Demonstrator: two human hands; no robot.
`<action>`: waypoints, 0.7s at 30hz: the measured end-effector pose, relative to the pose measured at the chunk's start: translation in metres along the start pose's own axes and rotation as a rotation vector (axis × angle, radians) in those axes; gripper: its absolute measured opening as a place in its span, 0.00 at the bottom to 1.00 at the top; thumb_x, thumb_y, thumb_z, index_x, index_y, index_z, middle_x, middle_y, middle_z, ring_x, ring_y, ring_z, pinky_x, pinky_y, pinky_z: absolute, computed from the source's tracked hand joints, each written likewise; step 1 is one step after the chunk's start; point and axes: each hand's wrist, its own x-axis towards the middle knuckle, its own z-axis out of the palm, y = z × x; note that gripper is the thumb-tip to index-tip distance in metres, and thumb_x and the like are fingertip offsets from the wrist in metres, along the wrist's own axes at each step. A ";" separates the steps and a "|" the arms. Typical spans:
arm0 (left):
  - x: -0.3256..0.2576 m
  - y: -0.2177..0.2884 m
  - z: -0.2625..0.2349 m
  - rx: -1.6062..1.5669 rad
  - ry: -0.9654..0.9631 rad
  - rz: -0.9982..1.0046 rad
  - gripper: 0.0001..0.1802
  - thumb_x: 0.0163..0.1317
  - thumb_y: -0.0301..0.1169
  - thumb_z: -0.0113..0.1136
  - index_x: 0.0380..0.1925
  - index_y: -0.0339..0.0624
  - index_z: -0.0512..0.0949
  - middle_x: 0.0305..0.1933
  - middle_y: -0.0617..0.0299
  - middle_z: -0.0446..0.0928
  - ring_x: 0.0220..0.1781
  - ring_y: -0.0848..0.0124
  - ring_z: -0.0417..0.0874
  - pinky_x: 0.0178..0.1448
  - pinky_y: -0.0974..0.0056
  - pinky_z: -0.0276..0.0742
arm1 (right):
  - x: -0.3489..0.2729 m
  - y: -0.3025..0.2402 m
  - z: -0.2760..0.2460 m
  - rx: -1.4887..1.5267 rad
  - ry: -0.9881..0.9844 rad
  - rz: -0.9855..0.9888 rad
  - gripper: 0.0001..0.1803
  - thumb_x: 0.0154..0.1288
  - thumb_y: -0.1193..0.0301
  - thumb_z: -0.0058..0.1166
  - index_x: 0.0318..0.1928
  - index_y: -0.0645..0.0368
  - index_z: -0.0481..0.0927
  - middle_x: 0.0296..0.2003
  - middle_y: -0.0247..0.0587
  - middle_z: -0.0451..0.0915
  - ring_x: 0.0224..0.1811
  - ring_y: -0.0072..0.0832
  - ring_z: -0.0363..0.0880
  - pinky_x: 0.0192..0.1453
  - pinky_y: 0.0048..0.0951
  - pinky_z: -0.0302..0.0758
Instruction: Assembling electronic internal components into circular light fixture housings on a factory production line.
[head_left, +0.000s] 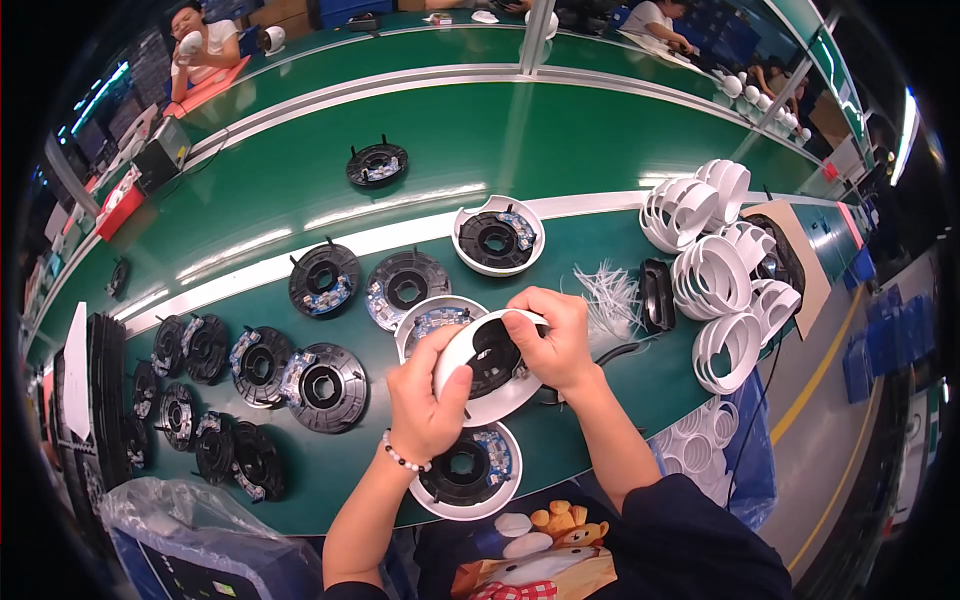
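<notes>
I see left fingers [456,389] and right fingers [523,333] pinching a white-rimmed assembly [493,373] from opposite sides, probably to steady its tilt above the tabletop [330,472]. Farther left, black discs [342,396] lie spread, mostly board-side up, presumably sparing their circuit boards [292,381]; at right, white rings [688,280] stack together, perhaps to save room.

Both hands [428,398] around white housing [507,403] over green bench [565,455]; black discs [347,390] left, white rings [748,347] right
</notes>
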 end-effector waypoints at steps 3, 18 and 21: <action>-0.002 0.001 0.002 0.053 0.022 0.068 0.18 0.54 0.33 0.52 0.41 0.32 0.70 0.31 0.50 0.77 0.33 0.64 0.80 0.37 0.67 0.72 | -0.001 0.002 -0.002 0.008 -0.001 -0.040 0.22 0.56 0.55 0.52 0.23 0.65 0.73 0.16 0.36 0.72 0.18 0.18 0.70 0.21 0.20 0.64; -0.018 -0.004 0.003 0.106 0.315 0.198 0.39 0.59 0.60 0.31 0.44 0.28 0.63 0.43 0.53 0.67 0.45 0.69 0.69 0.50 0.66 0.64 | -0.010 -0.001 0.014 0.373 0.046 -0.067 0.20 0.37 0.65 0.69 0.25 0.66 0.75 0.21 0.40 0.78 0.22 0.22 0.76 0.26 0.19 0.70; -0.016 -0.003 0.001 0.102 0.286 0.209 0.38 0.60 0.58 0.29 0.44 0.27 0.63 0.44 0.54 0.67 0.45 0.69 0.69 0.51 0.67 0.63 | -0.011 0.002 0.018 0.459 0.073 -0.006 0.20 0.37 0.65 0.69 0.26 0.66 0.75 0.21 0.39 0.78 0.22 0.20 0.76 0.27 0.19 0.70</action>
